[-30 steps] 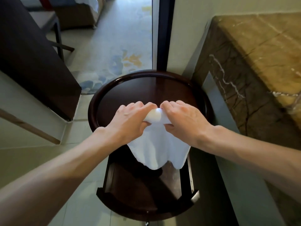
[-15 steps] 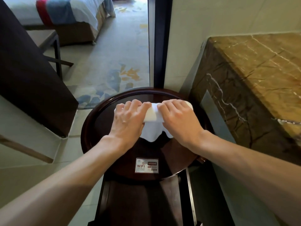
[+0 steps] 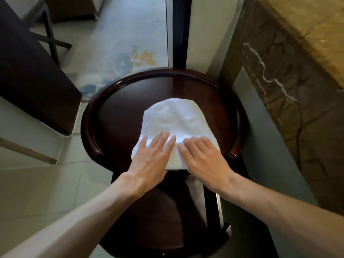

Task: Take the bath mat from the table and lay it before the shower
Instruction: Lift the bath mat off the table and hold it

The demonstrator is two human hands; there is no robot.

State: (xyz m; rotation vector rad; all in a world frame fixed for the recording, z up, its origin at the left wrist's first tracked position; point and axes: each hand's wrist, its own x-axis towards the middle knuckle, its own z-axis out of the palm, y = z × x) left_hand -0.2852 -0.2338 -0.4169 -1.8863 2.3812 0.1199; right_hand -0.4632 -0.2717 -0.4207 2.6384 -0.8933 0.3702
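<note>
Where the round dark desk [image 3: 87, 127] stood between a tiled floor [image 3: 37, 183] and a marble slab [image 3: 297, 71], the white mat [image 3: 176, 118] lay flat on its top. The left hand [image 3: 150, 161] and the right hand [image 3: 204, 161] rested side by side on the mat's near edge, fingers straight, gripping nothing. A patterned carpet [image 3: 121, 53] lay beyond.

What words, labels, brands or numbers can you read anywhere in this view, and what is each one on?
None: no text can be read in this view.
The bath mat is plain white, the table shows bare dark wood, and the marble counter bears only veins.
The left hand and right hand lie flat on the mat; anything beneath them is hidden.
</note>
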